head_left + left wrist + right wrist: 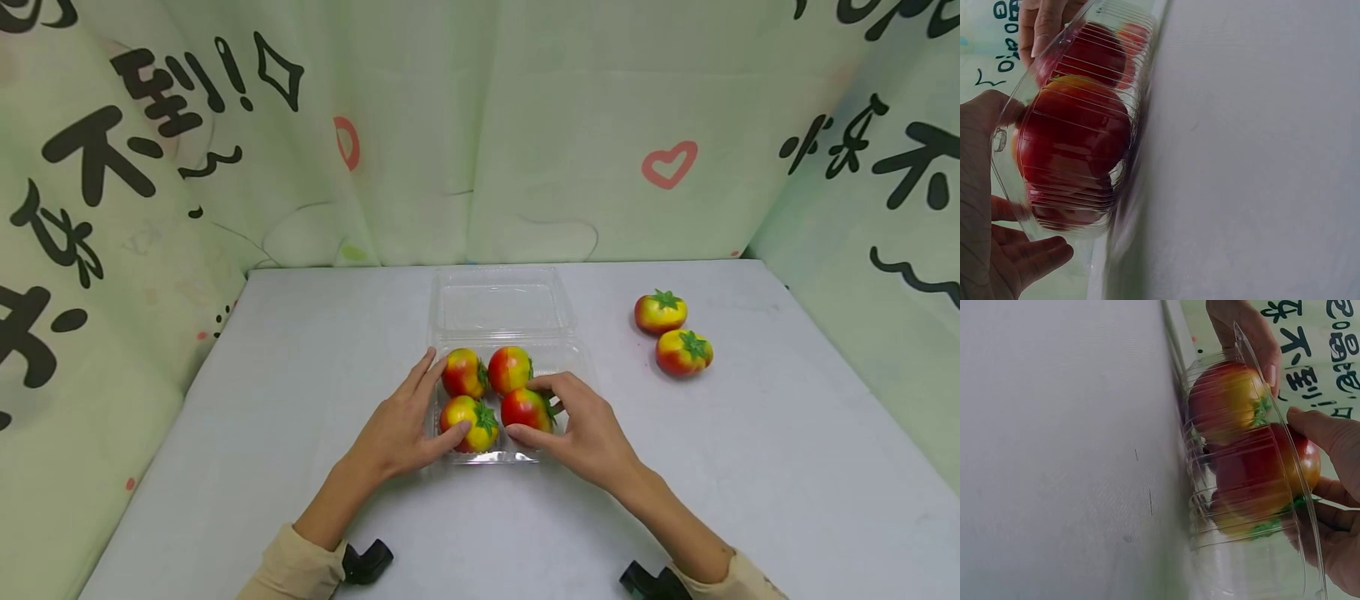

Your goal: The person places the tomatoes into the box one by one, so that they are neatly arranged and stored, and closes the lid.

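A clear plastic clamshell box (567, 360) lies with its lid (501, 302) folded back on the table. Inside sit a back-left tomato (463, 372), a back-right tomato (510, 369), a front-left tomato (469, 423) and a front-right tomato (527, 410), all red-yellow with green leafy tops. My right hand (581, 425) pinches the front-right tomato between thumb and fingers. Along the box's left side rests my left hand (401, 425), fingers straight and thumb over the front-left tomato. Through the clear wall, tomatoes (1079, 131) show in the left wrist view, and more tomatoes (1260, 462) in the right wrist view.
Two more tomatoes, one behind (661, 312) and one in front (683, 352), stand close together on the table's right side. The white table (315, 350) is bordered at the back and sides by a pale green printed curtain (562, 108).
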{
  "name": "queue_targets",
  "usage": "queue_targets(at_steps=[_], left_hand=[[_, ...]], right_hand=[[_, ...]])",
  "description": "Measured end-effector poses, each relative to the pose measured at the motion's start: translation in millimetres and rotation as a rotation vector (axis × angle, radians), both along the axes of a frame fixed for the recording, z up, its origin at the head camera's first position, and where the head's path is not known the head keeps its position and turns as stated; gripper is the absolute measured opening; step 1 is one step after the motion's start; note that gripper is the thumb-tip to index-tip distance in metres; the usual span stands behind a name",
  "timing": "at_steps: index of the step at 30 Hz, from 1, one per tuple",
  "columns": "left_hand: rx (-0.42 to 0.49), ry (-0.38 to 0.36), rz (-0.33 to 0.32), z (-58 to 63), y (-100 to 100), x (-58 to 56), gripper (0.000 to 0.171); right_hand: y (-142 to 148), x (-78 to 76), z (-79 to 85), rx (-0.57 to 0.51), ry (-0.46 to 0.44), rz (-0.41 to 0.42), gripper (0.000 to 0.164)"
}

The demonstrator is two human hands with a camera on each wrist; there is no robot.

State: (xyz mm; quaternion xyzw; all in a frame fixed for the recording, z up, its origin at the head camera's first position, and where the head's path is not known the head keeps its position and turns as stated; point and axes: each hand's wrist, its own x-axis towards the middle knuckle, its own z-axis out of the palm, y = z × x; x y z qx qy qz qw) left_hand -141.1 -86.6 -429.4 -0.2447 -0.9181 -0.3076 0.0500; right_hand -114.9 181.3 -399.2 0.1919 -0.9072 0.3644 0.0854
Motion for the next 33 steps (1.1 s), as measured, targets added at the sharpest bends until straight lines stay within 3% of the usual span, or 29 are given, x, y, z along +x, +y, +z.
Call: queue_targets(at_steps=[21,33], left_hand=[[0.004,-0.010,0.002,0.9,-0.2,0.7,0.096],[0.004,0.002,0.000,1.3,0.0,1.3,0.096]], right_hand=[[-6.9,-2.4,-9.6,0.026,-0.032,-0.014,0.054],[-5.7,-0.9,-8.2,0.038,-0.042,-0.023,0.064]])
